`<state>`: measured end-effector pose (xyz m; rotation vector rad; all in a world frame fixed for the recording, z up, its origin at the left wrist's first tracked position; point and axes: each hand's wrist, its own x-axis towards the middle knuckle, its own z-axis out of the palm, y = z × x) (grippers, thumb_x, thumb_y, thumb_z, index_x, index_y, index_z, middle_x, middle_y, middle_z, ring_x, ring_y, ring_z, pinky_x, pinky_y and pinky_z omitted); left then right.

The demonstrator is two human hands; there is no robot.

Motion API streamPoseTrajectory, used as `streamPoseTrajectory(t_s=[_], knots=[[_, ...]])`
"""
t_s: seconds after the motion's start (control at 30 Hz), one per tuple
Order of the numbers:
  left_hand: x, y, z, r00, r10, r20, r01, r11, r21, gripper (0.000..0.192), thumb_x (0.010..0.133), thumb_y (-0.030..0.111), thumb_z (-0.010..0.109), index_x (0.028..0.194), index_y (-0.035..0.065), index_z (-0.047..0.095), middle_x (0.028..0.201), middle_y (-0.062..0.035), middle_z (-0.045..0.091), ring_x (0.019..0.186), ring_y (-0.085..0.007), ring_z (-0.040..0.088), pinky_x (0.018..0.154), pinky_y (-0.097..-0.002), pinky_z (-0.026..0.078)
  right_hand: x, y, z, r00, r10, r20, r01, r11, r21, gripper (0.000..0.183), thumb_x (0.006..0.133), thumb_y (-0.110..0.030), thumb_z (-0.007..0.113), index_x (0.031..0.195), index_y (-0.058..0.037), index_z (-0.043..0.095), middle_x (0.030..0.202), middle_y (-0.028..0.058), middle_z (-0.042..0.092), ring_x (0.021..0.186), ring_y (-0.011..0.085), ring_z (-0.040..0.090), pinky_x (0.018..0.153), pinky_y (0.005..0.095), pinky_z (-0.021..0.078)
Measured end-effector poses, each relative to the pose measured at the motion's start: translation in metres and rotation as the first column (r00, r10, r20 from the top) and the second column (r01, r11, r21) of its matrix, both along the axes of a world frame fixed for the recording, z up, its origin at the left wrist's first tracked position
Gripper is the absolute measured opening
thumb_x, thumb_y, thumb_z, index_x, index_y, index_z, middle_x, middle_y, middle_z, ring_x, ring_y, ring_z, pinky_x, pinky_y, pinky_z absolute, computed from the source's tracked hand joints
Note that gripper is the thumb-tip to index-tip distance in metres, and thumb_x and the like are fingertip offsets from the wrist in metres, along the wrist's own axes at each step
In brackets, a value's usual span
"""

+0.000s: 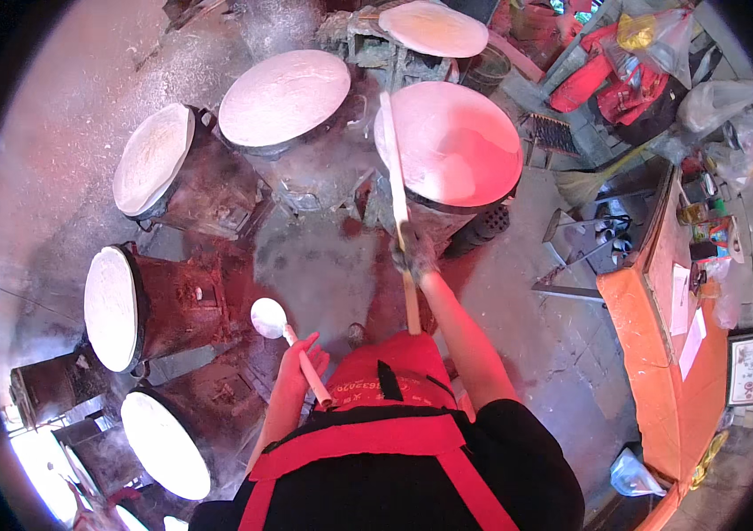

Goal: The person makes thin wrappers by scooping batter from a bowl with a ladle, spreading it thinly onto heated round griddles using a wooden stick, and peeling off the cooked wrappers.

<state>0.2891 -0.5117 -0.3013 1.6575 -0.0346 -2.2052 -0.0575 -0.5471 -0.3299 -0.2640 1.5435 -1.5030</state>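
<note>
My left hand (301, 365) grips the wooden handle of a ladle (269, 318), whose round pale bowl points up and away from me. In a dark work glove, my right hand (416, 253) is closed around a long wooden stick (394, 162). The stick's far end crosses the left side of a round griddle (456, 143) on a drum stove. A thin pale sheet, probably batter, covers that griddle, its right part lit red. Whether the stick touches the sheet I cannot tell. My red apron (383, 378) hangs below the hands.
Several drum stoves with pale-covered griddles (284, 98) (111, 308) curve around my left. Another pale round sheet (433, 28) lies behind. Coal briquettes (496, 219) stand beside the right stove. Rightward are a straw broom (582, 182), an orange-covered table (642, 358) and plastic bags (721, 109).
</note>
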Motion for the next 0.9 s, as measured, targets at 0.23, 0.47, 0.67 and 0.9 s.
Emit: streamPoseTrajectory(t_s=[0.23,0.47,0.67,0.9], knots=[[-0.051,0.003,0.004,0.999,0.029,0.025,-0.029,0.999,-0.014,0.033,0.085,0.022,0.054,0.116,0.0094,0.058,0.114,-0.0082,0.046,0.099,-0.0201,0.048,0.088,-0.0382,0.048,-0.091,0.096,0.031,0.985,-0.035,0.167,0.03,0.999,0.034,0.03,0.085,-0.045,0.057,0.087,-0.0155,0.054,0.057,-0.0005,0.051,0.038,0.0148,0.045,0.032,0.0277,0.0327],[-0.129,0.005,0.026,1.0,0.009,0.003,-0.009,0.997,-0.076,0.035,0.082,0.018,0.061,0.115,0.0074,0.059,0.127,-0.0096,0.043,0.115,-0.0198,0.042,0.097,-0.0344,0.042,-0.098,0.087,0.014,0.986,0.166,0.008,-0.166,0.986,-0.014,0.024,0.087,-0.04,0.057,0.091,-0.0165,0.055,0.061,0.0023,0.053,0.039,0.0146,0.046,0.033,0.0269,0.0337],[-0.18,0.013,0.05,1.0,-0.015,0.014,0.017,0.991,-0.135,0.036,0.079,0.017,0.066,0.111,0.0039,0.057,0.117,-0.0077,0.048,0.1,-0.0171,0.049,0.09,-0.032,0.046,-0.184,0.141,0.016,0.948,0.1,0.301,-0.157,0.973,0.172,0.023,0.088,-0.037,0.055,0.101,-0.0189,0.059,0.068,0.0037,0.058,0.043,0.0149,0.05,0.035,0.0275,0.0361],[-0.214,0.025,0.065,0.992,0.103,-0.073,-0.109,0.99,-0.084,0.024,0.081,0.013,0.064,0.099,0.0005,0.055,0.084,-0.006,0.054,0.069,-0.015,0.053,0.064,-0.0261,0.05,-0.209,0.126,-0.022,0.919,0.393,-0.014,-0.393,0.919,0.016,0.026,0.086,-0.04,0.057,0.091,-0.0149,0.058,0.065,0.0018,0.057,0.044,0.0133,0.047,0.037,0.0263,0.0357]])
